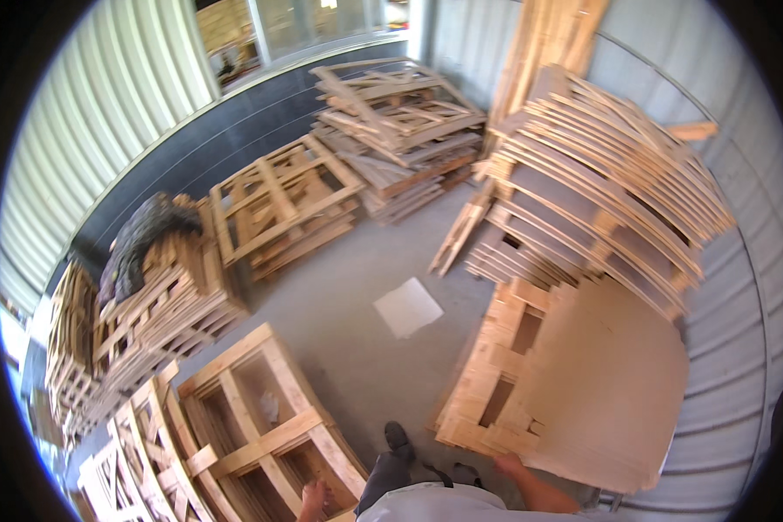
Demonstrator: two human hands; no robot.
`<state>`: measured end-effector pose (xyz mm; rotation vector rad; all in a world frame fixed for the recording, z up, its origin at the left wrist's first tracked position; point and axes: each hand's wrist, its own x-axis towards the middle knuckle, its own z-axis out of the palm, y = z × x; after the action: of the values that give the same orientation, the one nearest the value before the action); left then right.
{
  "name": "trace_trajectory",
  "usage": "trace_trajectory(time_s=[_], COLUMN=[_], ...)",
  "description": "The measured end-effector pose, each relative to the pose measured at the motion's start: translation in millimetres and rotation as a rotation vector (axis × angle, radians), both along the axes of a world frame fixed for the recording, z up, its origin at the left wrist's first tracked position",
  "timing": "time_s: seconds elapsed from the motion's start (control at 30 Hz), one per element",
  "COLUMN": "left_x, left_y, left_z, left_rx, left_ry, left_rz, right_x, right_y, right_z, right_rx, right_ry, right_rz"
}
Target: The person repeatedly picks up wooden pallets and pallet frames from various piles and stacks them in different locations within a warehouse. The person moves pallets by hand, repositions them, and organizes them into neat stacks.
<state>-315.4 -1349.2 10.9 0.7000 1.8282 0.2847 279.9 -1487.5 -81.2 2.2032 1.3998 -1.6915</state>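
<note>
My left hand hangs at the lower edge, over the near corner of a stack of wooden pallet frames. Its fingers look loosely curled, and I see nothing in them. My right hand is low beside the near edge of a wooden pallet. Blur hides its fingers, so I cannot make out whether it touches the wood. A large brown cardboard sheet covers much of that pallet. My dark shoe stands on the grey floor between the two stacks.
Slatted wooden panels are piled at the right. Pallet stacks stand at the back, with more pallets along the left wall. Dark cloth drapes over one stack. A pale square sheet lies on the floor.
</note>
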Motion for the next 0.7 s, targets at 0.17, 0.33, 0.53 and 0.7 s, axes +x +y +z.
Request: trace_trajectory(time_s=[0.17,0.33,0.53,0.7], left_x=[-6,25,41,40], left_y=[93,144,165,188], left_z=[14,4,-8,-8], left_rx=[-0.040,-0.038,-0.117,-0.236], left_ry=[0.015,-0.088,-0.060,0.019], left_rz=[-0.010,-0.074,-0.197,-0.250], right_x=[-35,-38,-25,8], right_y=[95,154,167,194], right_z=[37,71,58,16], right_rx=[-0.037,0.005,-0.157,-0.210], right_ry=[0.504,0.483,0.221,0.235], right_rz=[-1.008,-0.998,-0.976,-1.022])
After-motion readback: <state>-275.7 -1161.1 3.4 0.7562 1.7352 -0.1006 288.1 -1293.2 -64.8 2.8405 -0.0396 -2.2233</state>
